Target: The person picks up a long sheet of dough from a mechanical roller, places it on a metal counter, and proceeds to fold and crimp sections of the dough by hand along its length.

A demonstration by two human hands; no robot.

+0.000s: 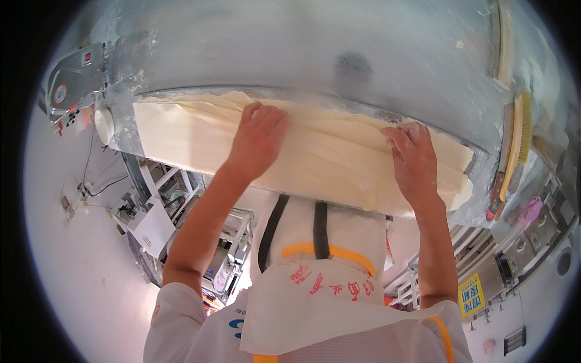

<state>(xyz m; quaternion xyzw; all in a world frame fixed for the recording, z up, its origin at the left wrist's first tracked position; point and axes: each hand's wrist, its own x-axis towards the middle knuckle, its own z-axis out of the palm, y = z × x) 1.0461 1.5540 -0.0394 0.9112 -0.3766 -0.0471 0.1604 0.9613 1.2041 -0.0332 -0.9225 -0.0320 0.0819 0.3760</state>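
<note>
Fingers of the left hand (259, 138) are bent over the far edge of a long stack of pale dough sheets (339, 163), the knuckles raised and the fingertips turned down out of sight, so whether they grip a layer cannot be told. The right hand (415, 158) sits farther along the same edge, its fingers curled and drawn in close to the thumb, narrow rather than spread; the tips point leftward at the dough, but a firm pinch cannot be made out. Both hands lie well apart with their backs toward the camera. The left forearm slants up and to the right from the lower edge, while the right forearm rises nearly straight, leaning slightly left, on the other side of the pale apron (327, 296). The dough lies along the near edge of the metal worktable (242, 54), its long axis running left to right across the body and dipping toward the right end. Thin layers ripple in lengthwise folds on its far side; the left part of the near side looks smoother, and the right end is uneven. Just beyond that end, at the table's right, lies a brush (517, 145) with yellowish bristles.
</note>
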